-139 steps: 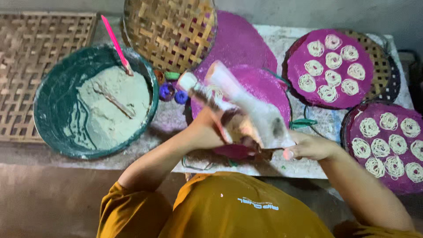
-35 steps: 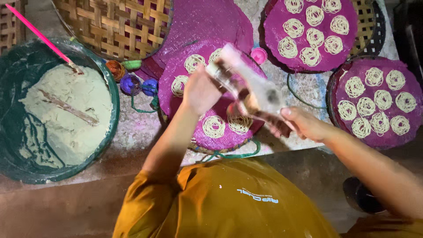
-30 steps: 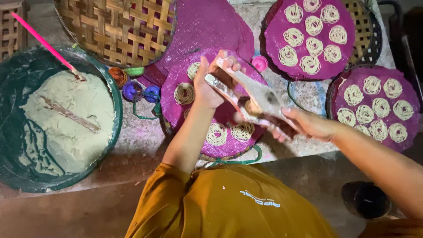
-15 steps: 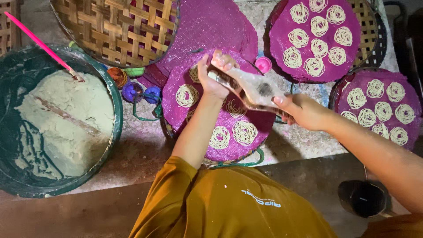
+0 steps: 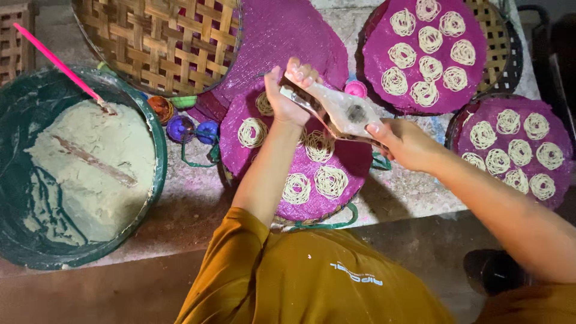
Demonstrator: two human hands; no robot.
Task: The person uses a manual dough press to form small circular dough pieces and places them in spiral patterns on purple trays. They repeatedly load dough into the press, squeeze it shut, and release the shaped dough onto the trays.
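Both hands grip a pale, dough-smeared noodle press held over a round purple mat. My left hand clasps the press's far end. My right hand holds its near end. Under the press the mat carries several coiled noodle nests; one nest lies left of my left wrist. The nozzle side of the press is hidden from view.
A big green basin of pale dough with a pink stick stands at the left. A woven bamboo tray sits at the back. Two more purple mats with nests lie at the right. Small coloured balls rest between basin and mat.
The press has swung from the mat's near side toward its far side. More noodle nests now lie on the middle mat than 4.6 s ago, when it was bare.
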